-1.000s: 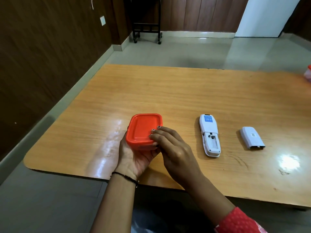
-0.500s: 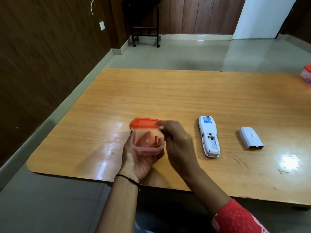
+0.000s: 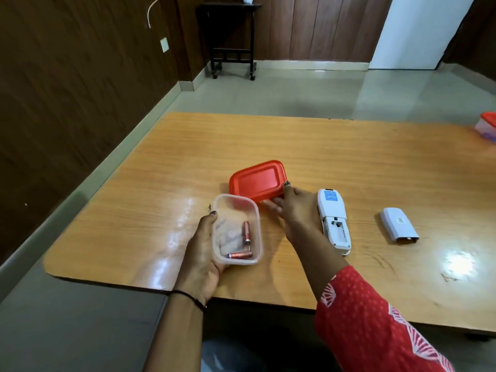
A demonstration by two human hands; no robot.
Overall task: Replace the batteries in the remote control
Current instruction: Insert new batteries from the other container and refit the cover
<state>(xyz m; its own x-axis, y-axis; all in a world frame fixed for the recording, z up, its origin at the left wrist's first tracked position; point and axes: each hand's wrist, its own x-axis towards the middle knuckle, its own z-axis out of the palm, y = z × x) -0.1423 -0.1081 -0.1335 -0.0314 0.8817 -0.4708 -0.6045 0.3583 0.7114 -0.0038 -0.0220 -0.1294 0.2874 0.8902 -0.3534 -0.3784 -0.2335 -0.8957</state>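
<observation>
Left hand (image 3: pixel 200 253) grip cradles the clear container (image 3: pixel 237 232) holding two batteries (image 3: pixel 243 244); right hand (image 3: pixel 294 208) grip pinches the red lid (image 3: pixel 256 181). Park lid flat on desk (image 3: pixel 349 162), far of container, clear of the remote control (image 3: pixel 334 218).

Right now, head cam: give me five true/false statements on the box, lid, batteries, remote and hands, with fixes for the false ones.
1. The lid is off the box. True.
2. The box holds two batteries. True.
3. The left hand holds the lid. False: the left hand holds the box; the right hand is on the lid's edge.
4. The remote lies with its battery bay open and empty. True.
5. The cover is clipped onto the remote. False: it lies apart on the table, to the remote's right.
</observation>
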